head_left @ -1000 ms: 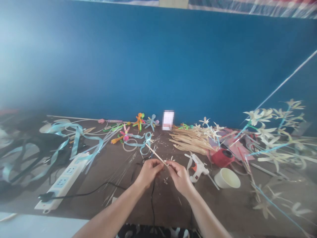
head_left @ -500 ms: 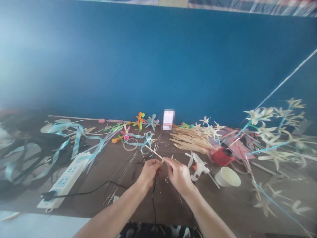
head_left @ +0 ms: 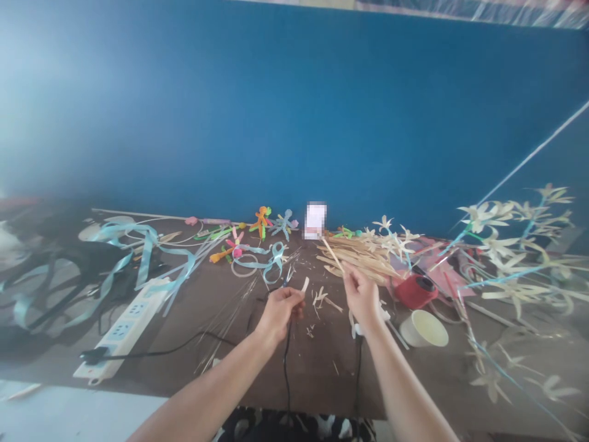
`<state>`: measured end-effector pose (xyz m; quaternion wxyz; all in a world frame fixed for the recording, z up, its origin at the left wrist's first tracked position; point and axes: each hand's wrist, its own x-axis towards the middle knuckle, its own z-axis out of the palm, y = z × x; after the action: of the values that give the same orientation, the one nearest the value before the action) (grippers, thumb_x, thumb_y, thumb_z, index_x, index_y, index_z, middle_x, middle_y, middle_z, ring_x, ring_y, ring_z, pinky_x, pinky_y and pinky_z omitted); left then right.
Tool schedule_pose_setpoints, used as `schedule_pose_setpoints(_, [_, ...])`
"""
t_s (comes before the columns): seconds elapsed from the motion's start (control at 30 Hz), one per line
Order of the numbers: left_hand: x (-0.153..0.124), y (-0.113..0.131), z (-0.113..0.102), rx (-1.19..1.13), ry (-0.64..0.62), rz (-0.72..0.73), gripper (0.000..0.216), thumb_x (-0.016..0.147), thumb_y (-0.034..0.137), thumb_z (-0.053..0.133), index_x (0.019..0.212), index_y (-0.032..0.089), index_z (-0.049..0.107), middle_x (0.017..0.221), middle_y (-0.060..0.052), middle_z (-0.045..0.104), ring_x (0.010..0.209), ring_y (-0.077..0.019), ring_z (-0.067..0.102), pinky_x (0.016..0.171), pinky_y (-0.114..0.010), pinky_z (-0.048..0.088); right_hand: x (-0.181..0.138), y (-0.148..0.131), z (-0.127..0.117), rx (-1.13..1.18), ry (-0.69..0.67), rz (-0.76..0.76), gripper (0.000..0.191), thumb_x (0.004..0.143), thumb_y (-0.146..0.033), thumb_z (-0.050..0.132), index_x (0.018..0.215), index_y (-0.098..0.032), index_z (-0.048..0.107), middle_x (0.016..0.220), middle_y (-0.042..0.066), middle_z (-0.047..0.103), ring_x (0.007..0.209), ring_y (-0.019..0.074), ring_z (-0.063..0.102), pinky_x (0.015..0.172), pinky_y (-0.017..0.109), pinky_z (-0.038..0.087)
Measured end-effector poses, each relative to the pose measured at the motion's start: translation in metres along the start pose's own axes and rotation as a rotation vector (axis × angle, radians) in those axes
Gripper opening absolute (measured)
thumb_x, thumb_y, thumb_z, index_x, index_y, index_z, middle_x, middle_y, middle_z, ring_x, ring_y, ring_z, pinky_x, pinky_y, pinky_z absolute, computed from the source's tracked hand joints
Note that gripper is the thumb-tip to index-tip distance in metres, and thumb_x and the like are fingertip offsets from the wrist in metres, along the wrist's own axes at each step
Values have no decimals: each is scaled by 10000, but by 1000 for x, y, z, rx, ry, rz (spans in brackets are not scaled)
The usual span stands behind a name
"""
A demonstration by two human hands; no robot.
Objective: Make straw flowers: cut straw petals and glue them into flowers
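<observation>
My left hand (head_left: 280,312) is closed in a pinch on a short pale strip (head_left: 305,285) that sticks up past the fingertips. To the right, my right hand (head_left: 361,296) grips a long thin pale strip (head_left: 332,254), which points up and left over a bundle of dried tan strips (head_left: 356,260). Between the hands, small pale cut pieces (head_left: 320,298) lie on the dark table (head_left: 317,368). Scissors (head_left: 288,277) rest just beyond my left hand, their handles partly hidden. A glue gun (head_left: 383,314) is mostly covered by my right wrist.
On the right stand a white cup (head_left: 424,329), a red roll (head_left: 415,291) and pale flowers on blue stems (head_left: 499,273). At left are a power strip (head_left: 126,328) with a black cord and blue ribbon (head_left: 145,252). Pipe-cleaner figures (head_left: 262,222) line the blue wall (head_left: 294,123).
My hands have come apart. The right one has moved up and right with the long strip, now covering most of the glue gun. My left hand, nearly in place, holds the short strip.
</observation>
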<state>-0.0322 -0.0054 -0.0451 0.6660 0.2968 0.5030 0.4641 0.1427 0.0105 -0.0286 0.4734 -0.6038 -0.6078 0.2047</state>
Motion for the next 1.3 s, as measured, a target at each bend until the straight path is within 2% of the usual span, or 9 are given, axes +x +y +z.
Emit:
schedule_pose_setpoints(0.1, [0,1,2,12,1,47,210,564,312,645,601,131,544,535,6,528,427,-63,445,422,-191,378,-9,-12,-2,421,-288,174,439,771,-314,447,1185,-169,429,513,-45,445,407,76,348,387,185,262])
schedule_pose_setpoints(0.13, [0,1,4,23,-3,64,219,565,324,644,604,129,551,542,3,533,436,-64,446,421,-187,372,-14,-16,1,508,-387,218,451,763,-317,461,1187,-169,424,500,-57,411,397,65,311,374,174,222])
schedule_pose_setpoints(0.2, [-1,2,6,51,-23,90,236,573,346,638,622,126,568,564,-7,548,456,-68,453,423,-180,362,-25,-21,8,576,-467,281,440,747,-318,487,1156,-159,458,486,-66,367,402,55,276,375,169,185])
schedule_pose_setpoints(0.4, [-7,1,6,119,-72,124,239,600,346,621,676,121,600,614,-22,582,491,-82,476,428,-176,354,-38,-11,24,588,-467,370,354,737,-358,504,1020,-153,562,463,-74,295,405,55,218,394,188,148])
schedule_pose_setpoints(0.67, [-14,2,0,142,-97,75,258,612,362,612,719,127,611,638,-30,591,504,-92,484,432,-182,369,-45,-15,23,615,-463,377,353,717,-378,524,996,-167,568,460,-73,291,402,61,212,392,194,149])
schedule_pose_setpoints(0.87, [-13,-3,-6,240,-102,151,294,631,349,604,828,131,614,675,-34,608,528,-101,511,462,-193,385,-47,-17,25,703,-435,447,345,706,-370,534,983,-167,567,459,-79,262,399,54,179,377,188,108])
schedule_pose_setpoints(1.17, [-10,-7,-7,275,-84,183,220,658,353,567,695,138,595,617,-8,579,505,-94,486,454,-193,373,-51,-12,28,797,-478,505,314,733,-325,511,1013,-185,540,462,-90,262,386,43,163,363,168,100])
schedule_pose_setpoints(1.23, [-10,-7,-7,267,-85,181,195,658,329,565,679,137,592,601,-1,564,500,-91,477,446,-190,367,-51,-13,28,734,-478,475,315,740,-313,501,1019,-176,545,444,-88,284,368,45,202,349,164,128])
schedule_pose_setpoints(1.3, [-9,-8,-6,263,-79,174,179,653,310,568,665,133,585,577,6,543,484,-86,462,433,-187,359,-51,-16,28,618,-437,378,289,745,-294,490,992,-172,573,446,-64,380,383,66,329,362,169,241])
